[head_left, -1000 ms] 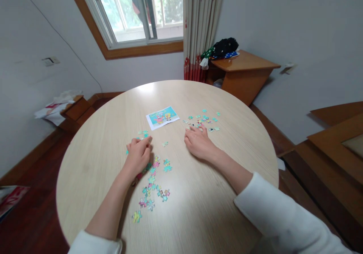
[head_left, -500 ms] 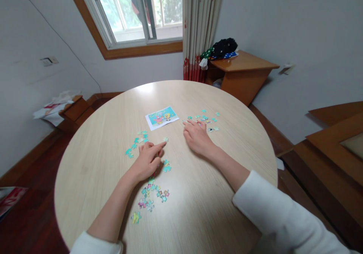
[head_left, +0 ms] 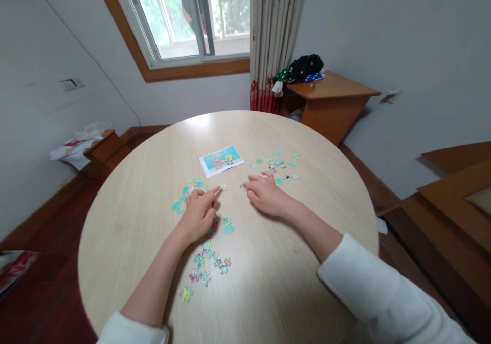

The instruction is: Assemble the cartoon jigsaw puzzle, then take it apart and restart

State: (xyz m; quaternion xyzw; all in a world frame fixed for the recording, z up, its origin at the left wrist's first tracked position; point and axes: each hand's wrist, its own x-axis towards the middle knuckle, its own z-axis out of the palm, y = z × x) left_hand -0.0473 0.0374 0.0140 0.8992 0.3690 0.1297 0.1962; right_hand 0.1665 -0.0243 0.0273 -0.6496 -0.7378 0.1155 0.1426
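Observation:
My left hand (head_left: 200, 212) is over the left middle of the table, index finger stretched out and the other fingers curled. Its fingertip is beside a pale puzzle piece (head_left: 224, 187). My right hand (head_left: 266, 195) lies palm down with fingers spread. At its fingertips is a small puzzle piece (head_left: 242, 186), touched rather than gripped. Teal puzzle pieces (head_left: 178, 205) lie left of my left hand, which hides part of some pieces beneath it. Beyond my right hand is another scatter of pieces (head_left: 279, 160). A cartoon picture card (head_left: 221, 160) rests between the two groups.
Joined and loose puzzle pieces (head_left: 206, 256) are spread near my left forearm, with a small joined cluster (head_left: 227, 225) above them. The round wooden table (head_left: 291, 293) stands before a window and a curtain (head_left: 274, 37). A wooden cabinet (head_left: 341, 85) bearing cloths is behind it.
My right hand has come slightly nearer and left of the right-hand pieces, with a small piece now showing at its fingertips. My left index fingertip has drawn back a little to the left.

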